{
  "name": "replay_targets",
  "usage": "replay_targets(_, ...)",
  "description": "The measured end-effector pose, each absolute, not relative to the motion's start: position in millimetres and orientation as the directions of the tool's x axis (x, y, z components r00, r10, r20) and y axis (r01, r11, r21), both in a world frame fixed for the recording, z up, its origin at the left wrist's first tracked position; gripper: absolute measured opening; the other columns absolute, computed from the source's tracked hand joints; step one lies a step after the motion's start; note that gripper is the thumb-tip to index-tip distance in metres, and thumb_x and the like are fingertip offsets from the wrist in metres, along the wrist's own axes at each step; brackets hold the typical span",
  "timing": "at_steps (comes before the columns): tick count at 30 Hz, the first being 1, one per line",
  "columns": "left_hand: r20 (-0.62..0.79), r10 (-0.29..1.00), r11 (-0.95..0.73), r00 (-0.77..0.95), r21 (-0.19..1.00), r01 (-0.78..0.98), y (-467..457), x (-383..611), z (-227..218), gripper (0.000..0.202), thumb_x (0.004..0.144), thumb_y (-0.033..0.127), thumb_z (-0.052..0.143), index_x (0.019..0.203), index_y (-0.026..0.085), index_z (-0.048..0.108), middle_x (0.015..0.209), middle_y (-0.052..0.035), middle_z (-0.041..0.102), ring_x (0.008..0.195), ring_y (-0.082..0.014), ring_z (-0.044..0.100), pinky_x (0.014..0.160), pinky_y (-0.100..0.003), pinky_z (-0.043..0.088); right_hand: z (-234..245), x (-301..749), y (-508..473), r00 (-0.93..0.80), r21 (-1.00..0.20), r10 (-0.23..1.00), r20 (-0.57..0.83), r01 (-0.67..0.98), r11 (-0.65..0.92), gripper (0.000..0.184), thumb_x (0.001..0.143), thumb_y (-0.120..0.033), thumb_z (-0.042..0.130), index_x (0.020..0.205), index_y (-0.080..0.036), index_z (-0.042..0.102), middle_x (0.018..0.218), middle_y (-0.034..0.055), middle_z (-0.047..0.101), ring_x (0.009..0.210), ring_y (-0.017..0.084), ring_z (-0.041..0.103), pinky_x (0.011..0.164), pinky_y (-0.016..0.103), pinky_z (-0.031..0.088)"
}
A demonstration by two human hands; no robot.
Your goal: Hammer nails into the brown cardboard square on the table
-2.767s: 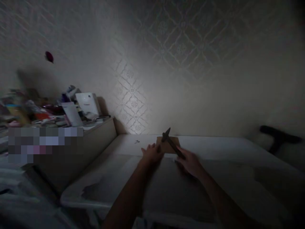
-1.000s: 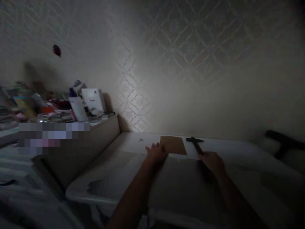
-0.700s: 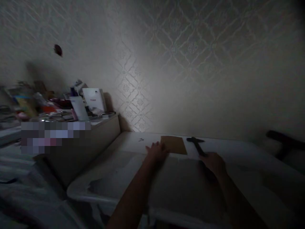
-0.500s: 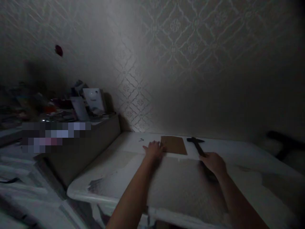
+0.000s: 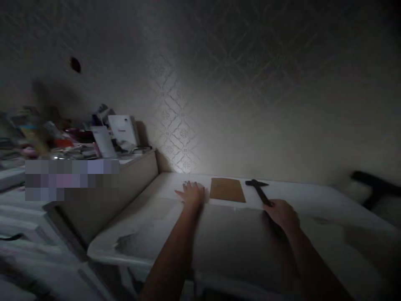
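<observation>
My right hand (image 5: 283, 215) is wrapped round the handle of a hammer (image 5: 260, 193), whose dark head points away from me over the white table (image 5: 169, 234). Fingers spread, my left hand (image 5: 191, 194) is over the far part of the tabletop, left of a flat brown piece of cardboard (image 5: 227, 190) and apart from it. Small dark bits (image 5: 185, 182), perhaps nails, show just beyond its fingertips, partly covered by the hand. The cardboard lies between my left hand and the hammer head.
At the left stands a higher white cabinet (image 5: 125, 188) crowded with things, among them a white box (image 5: 123, 129). A patterned wall (image 5: 250, 125) rises behind the table. A dark object (image 5: 374, 186) is at the right edge. The tabletop's covering is worn in patches.
My left hand has moved left, off the cardboard's left edge and over to the small dark bits. My right hand and the hammer have hardly moved.
</observation>
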State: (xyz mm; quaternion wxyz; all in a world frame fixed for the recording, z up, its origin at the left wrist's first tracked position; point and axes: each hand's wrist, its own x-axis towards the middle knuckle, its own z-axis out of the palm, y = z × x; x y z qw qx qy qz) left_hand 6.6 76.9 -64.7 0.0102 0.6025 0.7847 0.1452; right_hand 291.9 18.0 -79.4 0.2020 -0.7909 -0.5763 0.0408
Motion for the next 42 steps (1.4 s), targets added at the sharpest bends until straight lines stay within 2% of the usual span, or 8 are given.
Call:
replay_targets(7, 0.142, 0.946, 0.256, -0.293, 0.23, 0.939, 81, 4, -70, 0.05, 0.095, 0.048, 0.039, 0.138, 0.026, 0.051, 0.155, -0.0129, 0.035, 0.142, -0.0353, 0.026, 0.107, -0.072, 0.016, -77, 289, 13, 0.314, -0.339, 0.933, 0.179, 0.91, -0.241, 0.035, 0.085, -0.034, 0.051, 0.104, -0.019, 0.075, 0.092, 0.0153, 0.074, 0.087, 0.03, 0.07, 0.067, 0.034, 0.05)
replay_targets(11, 0.156, 0.947, 0.242, -0.281, 0.23, 0.943, 83, 2, -73, 0.052, 0.094, 0.048, 0.04, 0.138, 0.022, 0.051, 0.154, -0.0156, 0.034, 0.142, -0.036, 0.027, 0.107, -0.072, 0.016, -70, 275, 10, 0.323, -0.272, 0.883, 0.341, 0.933, -0.236, 0.042, 0.085, -0.029, 0.05, 0.121, -0.016, 0.067, 0.105, 0.0194, 0.067, 0.099, 0.032, 0.066, 0.078, 0.039, 0.051)
replay_targets(18, 0.161, 0.946, 0.242, -0.281, 0.223, 0.944, 88, -3, -77, 0.055, 0.094, 0.051, 0.037, 0.141, 0.024, 0.048, 0.156, -0.0132, 0.032, 0.143, -0.038, 0.024, 0.106, -0.074, 0.015, -83, 237, 12, -0.019, -0.306, 0.849, 0.528, 0.928, 0.211, 0.043, 0.09, -0.024, 0.044, 0.129, -0.014, 0.059, 0.118, 0.0156, 0.061, 0.111, 0.026, 0.058, 0.097, 0.037, 0.046)
replay_targets(21, 0.145, 0.955, 0.226, -0.259, 0.211, 0.951, 90, -4, -79, 0.056, 0.095, 0.052, 0.034, 0.141, 0.024, 0.048, 0.157, -0.0126, 0.03, 0.144, -0.0396, 0.021, 0.105, -0.076, 0.013, -93, 231, 13, -0.119, -0.324, 0.847, 0.519, 0.889, 0.323, 0.045, 0.089, -0.025, 0.048, 0.131, -0.012, 0.057, 0.123, 0.0165, 0.06, 0.117, 0.028, 0.055, 0.101, 0.04, 0.044)
replay_targets(24, 0.165, 0.955, 0.211, -0.246, 0.203, 0.956, 89, -5, -80, 0.052, 0.095, 0.048, 0.034, 0.136, 0.023, 0.053, 0.155, -0.0131, 0.034, 0.143, -0.0395, 0.023, 0.105, -0.075, 0.013, -98, 230, 15, -0.126, -0.345, 0.862, 0.491, 0.88, 0.325, 0.045, 0.088, -0.025, 0.05, 0.131, -0.011, 0.058, 0.128, 0.0179, 0.058, 0.122, 0.029, 0.052, 0.103, 0.041, 0.043)
replay_targets(32, 0.233, 0.931, 0.22, -0.28, 0.254, 0.942, 85, -2, -72, 0.039, 0.094, 0.034, 0.041, 0.124, 0.022, 0.063, 0.14, -0.0157, 0.053, 0.135, -0.0365, 0.039, 0.105, -0.073, 0.021, -103, 230, 19, -0.178, -0.345, 0.882, 0.436, 0.872, 0.346, 0.048, 0.089, -0.027, 0.048, 0.134, -0.014, 0.055, 0.14, 0.0154, 0.054, 0.132, 0.027, 0.047, 0.11, 0.044, 0.037)
replay_targets(37, 0.257, 0.918, 0.241, -0.302, 0.243, 0.94, 83, -3, -67, 0.037, 0.09, 0.019, 0.042, 0.12, 0.022, 0.065, 0.128, -0.0138, 0.062, 0.123, -0.031, 0.052, 0.107, -0.067, 0.025, -104, 226, 18, -0.261, -0.32, 0.912, 0.316, 0.876, 0.361, 0.058, 0.091, -0.037, 0.049, 0.142, -0.01, 0.048, 0.149, 0.0158, 0.044, 0.14, 0.027, 0.036, 0.116, 0.045, 0.029)
replay_targets(42, 0.267, 0.909, 0.26, -0.32, 0.238, 0.936, 83, -7, -67, 0.041, 0.088, 0.011, 0.04, 0.116, 0.024, 0.067, 0.123, -0.011, 0.066, 0.119, -0.0291, 0.055, 0.108, -0.06, 0.028, -99, 225, 16, -0.266, -0.331, 0.924, 0.274, 0.876, 0.35, 0.052, 0.092, -0.034, 0.047, 0.139, -0.011, 0.051, 0.147, 0.0146, 0.047, 0.139, 0.028, 0.039, 0.114, 0.047, 0.032)
